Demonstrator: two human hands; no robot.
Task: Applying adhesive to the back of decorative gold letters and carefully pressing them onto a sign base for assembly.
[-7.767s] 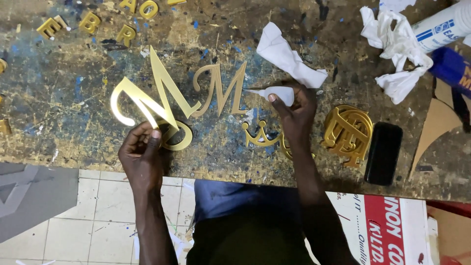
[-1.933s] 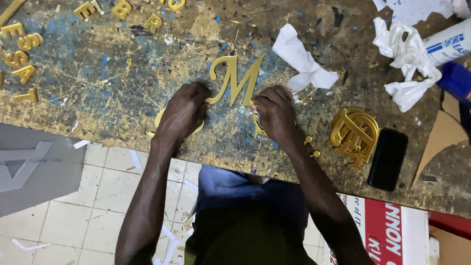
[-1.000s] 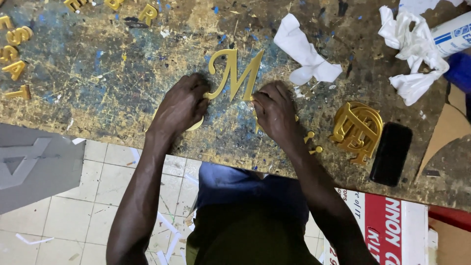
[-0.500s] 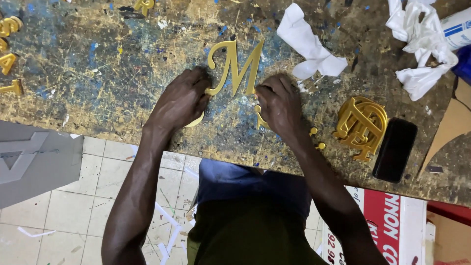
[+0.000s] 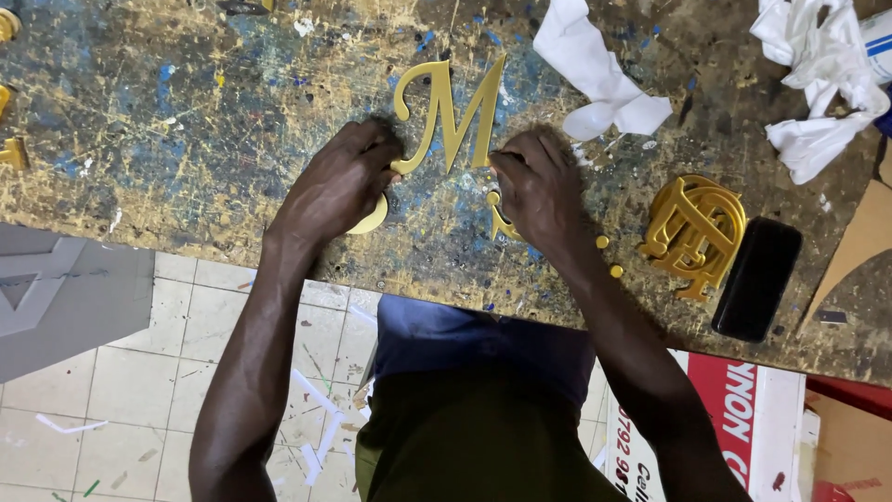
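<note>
Letter: gold script letter (image 5: 452,113), flat on the paint-spattered tabletop (image 5: 186,121), between both hands.
Left hand (image 5: 339,186): grip closed on the letter's lower left foot.
Right hand (image 5: 539,186): fingertips pinched at its lower right stroke.
Nearby: gold monogram (image 5: 692,232) beside a black phone (image 5: 757,277); white rag (image 5: 599,74).

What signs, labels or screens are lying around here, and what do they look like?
Printed board: below the bench edge at lower right, red and white panels with lettering.
Phone: on the bench at right, beside the gold monogram, a black slab with a dark screen.
Tube: top right corner, white with a printed label.
</note>
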